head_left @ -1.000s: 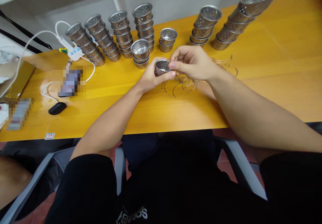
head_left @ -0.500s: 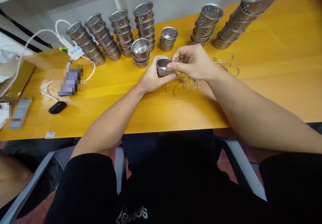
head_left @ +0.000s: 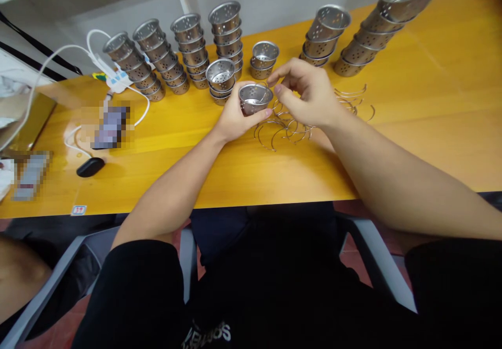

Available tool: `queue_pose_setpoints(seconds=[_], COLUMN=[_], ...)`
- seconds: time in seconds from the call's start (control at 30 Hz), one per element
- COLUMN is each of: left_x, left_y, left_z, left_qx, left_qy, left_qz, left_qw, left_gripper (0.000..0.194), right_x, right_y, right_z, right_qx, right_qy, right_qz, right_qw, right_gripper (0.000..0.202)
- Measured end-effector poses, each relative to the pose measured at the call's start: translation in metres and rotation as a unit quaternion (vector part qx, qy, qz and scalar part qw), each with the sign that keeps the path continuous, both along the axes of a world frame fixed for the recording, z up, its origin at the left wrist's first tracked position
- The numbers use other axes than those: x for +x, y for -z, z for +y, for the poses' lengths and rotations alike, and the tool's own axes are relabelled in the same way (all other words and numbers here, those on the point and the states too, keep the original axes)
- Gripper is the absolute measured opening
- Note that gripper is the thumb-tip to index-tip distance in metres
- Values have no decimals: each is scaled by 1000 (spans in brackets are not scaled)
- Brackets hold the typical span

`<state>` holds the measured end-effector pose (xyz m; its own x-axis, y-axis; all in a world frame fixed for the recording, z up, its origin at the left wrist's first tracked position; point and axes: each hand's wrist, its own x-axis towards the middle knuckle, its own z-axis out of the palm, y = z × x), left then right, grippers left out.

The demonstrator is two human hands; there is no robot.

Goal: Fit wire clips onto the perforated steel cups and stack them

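My left hand [head_left: 234,116] is wrapped round a small perforated metal strainer cup [head_left: 251,109], holding it tilted above the table with its mouth up. A thin curved wire [head_left: 264,93] shows at the cup's rim and inside it. Close to that rim, my right hand [head_left: 304,91] has thumb and forefinger apart. The forefinger tip is beside the wire; whether it touches is too fine to tell. Several loose curved wires [head_left: 292,129] lie on the table beneath and beyond my right hand.
Stacks of similar cups [head_left: 191,51] line the back of the yellow table [head_left: 157,181], with a leaning taller stack [head_left: 364,40] at the right. A short stack [head_left: 220,79] stands just behind my left hand. At left are a phone [head_left: 111,127], white cables and a black oval object [head_left: 90,167].
My right thumb and forefinger have parted and drawn back slightly from the cup's rim. The cup has shifted a little left and its mouth shows more fully.
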<state>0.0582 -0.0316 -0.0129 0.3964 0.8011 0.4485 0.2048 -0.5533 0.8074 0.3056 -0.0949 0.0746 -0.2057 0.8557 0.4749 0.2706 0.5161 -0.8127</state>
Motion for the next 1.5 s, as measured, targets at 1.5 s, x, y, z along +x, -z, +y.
queue_pose_setpoints(seconds=[1.5], left_x=[-78], left_y=[-30], left_z=[61], left_qx=[97], left_qy=[-219], left_qz=[-61], left_qw=[969], left_gripper=[121], right_x=[6], right_y=[8], right_z=[6], right_qx=[21], right_qy=[-6], right_qz=[2], right_qw=[1000], right_gripper=[33])
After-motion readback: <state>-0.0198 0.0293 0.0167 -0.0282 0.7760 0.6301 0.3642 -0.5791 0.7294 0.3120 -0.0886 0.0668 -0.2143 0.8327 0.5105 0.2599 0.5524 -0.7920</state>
